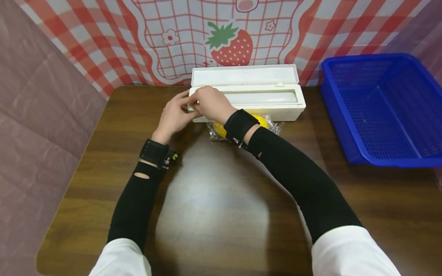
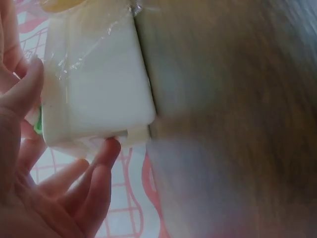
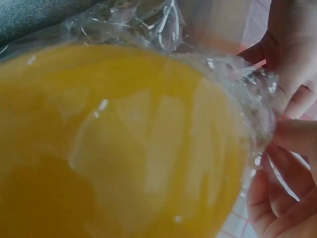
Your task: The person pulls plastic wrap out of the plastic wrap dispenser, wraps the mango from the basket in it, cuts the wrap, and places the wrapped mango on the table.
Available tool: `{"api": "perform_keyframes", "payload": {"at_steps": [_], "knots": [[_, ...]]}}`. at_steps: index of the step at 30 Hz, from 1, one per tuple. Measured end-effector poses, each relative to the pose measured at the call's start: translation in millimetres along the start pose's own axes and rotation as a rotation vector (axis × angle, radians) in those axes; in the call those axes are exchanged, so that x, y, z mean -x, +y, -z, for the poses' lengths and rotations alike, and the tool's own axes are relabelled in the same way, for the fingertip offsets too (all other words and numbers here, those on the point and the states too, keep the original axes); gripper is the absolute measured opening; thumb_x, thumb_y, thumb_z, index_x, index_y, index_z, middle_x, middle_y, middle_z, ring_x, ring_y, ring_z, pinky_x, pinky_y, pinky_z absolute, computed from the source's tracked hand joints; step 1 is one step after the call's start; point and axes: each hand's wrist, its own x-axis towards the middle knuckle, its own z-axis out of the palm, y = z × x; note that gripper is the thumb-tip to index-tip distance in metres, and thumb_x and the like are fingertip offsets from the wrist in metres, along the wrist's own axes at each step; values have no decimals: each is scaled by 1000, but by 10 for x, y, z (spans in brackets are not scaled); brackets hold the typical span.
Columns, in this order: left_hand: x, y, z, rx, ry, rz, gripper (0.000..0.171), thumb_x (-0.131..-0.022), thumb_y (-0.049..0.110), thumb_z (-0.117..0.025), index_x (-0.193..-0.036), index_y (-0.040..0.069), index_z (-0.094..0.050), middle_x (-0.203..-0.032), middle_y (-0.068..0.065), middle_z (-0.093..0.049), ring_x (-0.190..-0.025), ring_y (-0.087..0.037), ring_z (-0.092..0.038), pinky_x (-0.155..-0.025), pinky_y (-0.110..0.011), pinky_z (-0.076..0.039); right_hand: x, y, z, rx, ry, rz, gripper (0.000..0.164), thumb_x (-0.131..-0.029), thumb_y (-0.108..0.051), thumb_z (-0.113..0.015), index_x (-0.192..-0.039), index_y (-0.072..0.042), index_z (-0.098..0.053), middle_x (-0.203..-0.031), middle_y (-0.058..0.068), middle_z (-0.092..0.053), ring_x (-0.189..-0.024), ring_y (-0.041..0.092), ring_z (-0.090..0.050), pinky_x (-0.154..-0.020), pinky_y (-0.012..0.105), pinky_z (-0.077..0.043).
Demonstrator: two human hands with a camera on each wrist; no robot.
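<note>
Hands meet at the left end of the white box (image 1: pixel 281 114): the left hand (image 1: pixel 172 118) sets loosely spread, slightly curved fingers at that end, while the right hand (image 1: pixel 212 103) bends finger and thumb down over the same corner; whether either pinches anything cannot be told. Just in front of the box, under the right wrist strap (image 1: pixel 241 123), sits the yellow thing (image 1: pixel 261 121) in crinkled clear film (image 1: pixel 215 134); dragging that wrist could snag the film and roll it. A hard pull could swing or tip the box, since neither hand braces its far end, and a knock might drop the raised lid (image 1: pixel 243 75). Behind the box, the strawberry-print cloth (image 1: pixel 272 46) leaves little depth. Right of it, the blue basket (image 1: pixel 348 128) narrows sideways travel. Widest room is the bench (image 1: pixel 210 203) in front of the box, between the forearms.
</note>
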Motion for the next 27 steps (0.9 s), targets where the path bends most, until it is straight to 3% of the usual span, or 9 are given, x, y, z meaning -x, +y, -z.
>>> {"api": "perform_keyframes", "payload": {"at_steps": [6, 12, 20, 27], "knots": [[-6, 11, -22, -48, 33, 22, 44, -82, 41, -82, -117, 14, -76, -146, 0, -52, -98, -20, -67, -80, -43, -52, -13, 9, -39, -16, 45, 29, 17, -98, -9, -61, -101, -9, -77, -94, 3, -72, -83, 17, -62, -77, 29, -48], [-10, 4, -15, -96, 39, -6, 47, -82, 42, -82, -118, 14, -75, -145, -1, -53, -97, -19, -68, -83, -42, -52, -26, 28, -59, -9, 40, 55, 24, -96, -1, -58, -105, -10, -78, -98, 4, -73, -85, 18, -63, -80, 29, -47], [-3, 8, -10, -95, 35, -4, 44, -81, 38, -84, -119, 18, -75, -145, -1, -53, -95, -19, -69, -82, -41, -52, -9, 14, -66, 111, -31, 86, 27, -95, 1, -60, -117, -8, -74, -104, 12, -64, -93, 26, -59, -83, 33, -47], [3, 6, 0, -82, 21, 6, 30, -82, 30, -84, -108, 18, -78, -147, -3, -52, -95, -20, -70, -87, -42, -51, -18, -4, -81, 161, -62, 100, 21, -94, 0, -64, -113, -3, -73, -110, 17, -57, -99, 30, -54, -83, 36, -44]]}}
